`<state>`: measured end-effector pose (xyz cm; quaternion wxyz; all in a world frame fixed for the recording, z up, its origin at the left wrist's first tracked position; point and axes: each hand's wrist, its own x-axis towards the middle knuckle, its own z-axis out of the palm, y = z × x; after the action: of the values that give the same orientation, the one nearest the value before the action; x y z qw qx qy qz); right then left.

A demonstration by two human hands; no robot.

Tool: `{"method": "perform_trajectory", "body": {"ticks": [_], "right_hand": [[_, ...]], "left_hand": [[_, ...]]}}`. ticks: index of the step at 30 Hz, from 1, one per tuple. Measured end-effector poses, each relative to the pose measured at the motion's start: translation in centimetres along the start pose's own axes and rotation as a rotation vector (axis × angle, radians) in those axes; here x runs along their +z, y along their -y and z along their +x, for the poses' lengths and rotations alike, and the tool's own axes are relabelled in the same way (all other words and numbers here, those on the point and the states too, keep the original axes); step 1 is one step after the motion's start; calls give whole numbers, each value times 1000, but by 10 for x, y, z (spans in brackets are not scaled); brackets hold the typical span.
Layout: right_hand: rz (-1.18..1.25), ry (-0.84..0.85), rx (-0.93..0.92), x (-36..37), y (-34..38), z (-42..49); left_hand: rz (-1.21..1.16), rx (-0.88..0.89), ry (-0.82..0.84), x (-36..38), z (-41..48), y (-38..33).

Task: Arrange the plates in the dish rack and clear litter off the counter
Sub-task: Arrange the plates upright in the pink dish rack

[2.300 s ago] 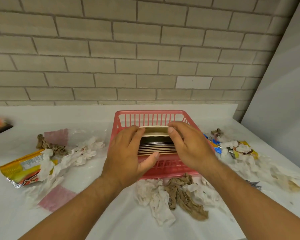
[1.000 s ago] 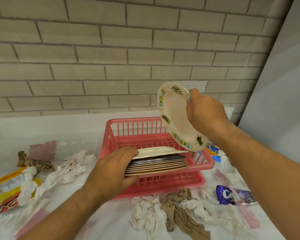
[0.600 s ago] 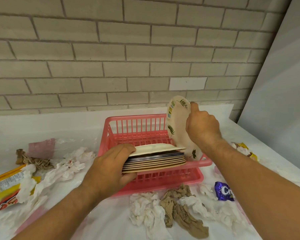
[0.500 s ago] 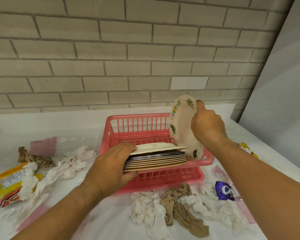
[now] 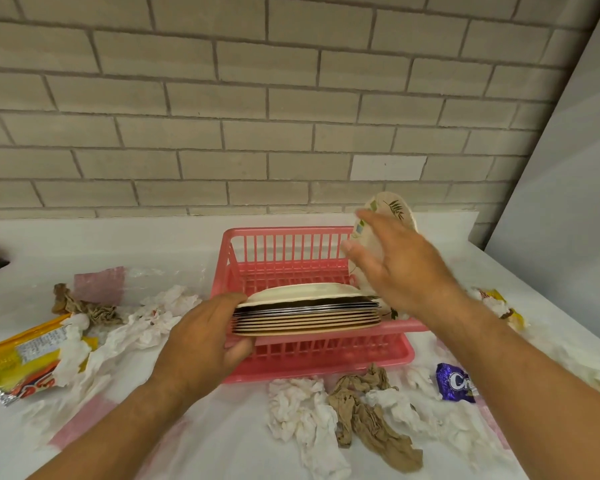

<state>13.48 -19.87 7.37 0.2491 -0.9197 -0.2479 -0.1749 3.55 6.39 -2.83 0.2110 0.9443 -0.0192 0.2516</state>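
Your left hand [image 5: 201,342] grips the left edge of the stack [image 5: 305,315], fingers over the top plate and thumb underneath. The stack lies flat at the near rim of the rack [image 5: 284,251]. Whether it rests on that rim or hangs just above it, I cannot tell. Judgement: you hold it there as a supply, so the other hand can draw plates off one at a time.

Your right hand [image 5: 402,271] is spread with straight fingers and grasps nothing. It sits in front of the leaf plate [image 5: 395,209], which stands on edge at the right side of the rack. Judgement: on-edge storage is the aim, and the flat hand is placed to steady that plate.

Items not verifiable:
- The right hand is blurred and covers the plate's middle, so contact cannot be confirmed.
- The plate's foot is mostly behind the stack's right end. Whether it sits in a slot is not visible.
- The stack's edges run together, so there is no reliable count.

Litter lies on the counter [image 5: 118,244]: tissues [image 5: 302,410] and brown paper [image 5: 364,410] near the rack, a purple wrapper [image 5: 454,382] on the right, and a yellow packet [image 5: 18,365] cut off at the left edge. Judgement: clearing is not yet begun.
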Motion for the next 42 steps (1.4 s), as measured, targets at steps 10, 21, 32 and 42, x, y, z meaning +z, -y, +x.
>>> {"method": "perform_trajectory", "body": {"ticks": [10,21,32,42], "right_hand": [[245,255,-84,33,17,-11],[413,2,-43,38,25,16],[394,-177,184,54,9,10],[261,-222,181,59,-7,0]], "left_hand": [[79,90,-69,0,14,-3],[220,318,-12,-50,108,-8],[128,381,-15,-29,133,-14],[139,155,-41,-18,127,9]]}}
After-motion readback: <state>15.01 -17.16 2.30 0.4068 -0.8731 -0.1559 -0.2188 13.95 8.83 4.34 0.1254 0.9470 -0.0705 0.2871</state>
